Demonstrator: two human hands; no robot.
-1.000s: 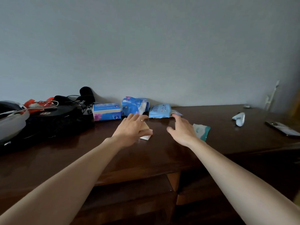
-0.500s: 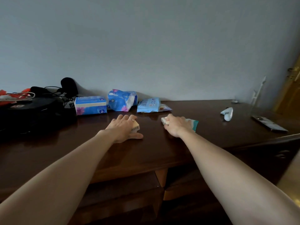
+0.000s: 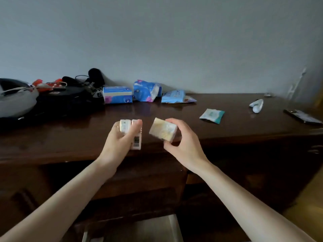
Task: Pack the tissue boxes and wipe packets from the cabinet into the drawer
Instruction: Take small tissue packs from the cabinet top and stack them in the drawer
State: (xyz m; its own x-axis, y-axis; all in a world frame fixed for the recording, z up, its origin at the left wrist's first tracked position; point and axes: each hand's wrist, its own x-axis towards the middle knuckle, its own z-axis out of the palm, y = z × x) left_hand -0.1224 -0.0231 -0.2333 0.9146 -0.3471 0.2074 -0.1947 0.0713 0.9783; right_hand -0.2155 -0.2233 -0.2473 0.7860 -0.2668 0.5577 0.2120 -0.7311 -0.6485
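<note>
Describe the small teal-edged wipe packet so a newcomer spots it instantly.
On the dark wooden cabinet top, look right of the raised right hand. The wipe packet lies flat and alone; unlike the blue packs by the wall, it is white with teal edges.

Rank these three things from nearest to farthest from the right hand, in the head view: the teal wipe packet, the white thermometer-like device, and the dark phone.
From the right hand:
1. Teal wipe packet, lying on the cabinet top just to its right.
2. White thermometer-like device, farther right and back.
3. Dark phone, by the right edge.
</note>
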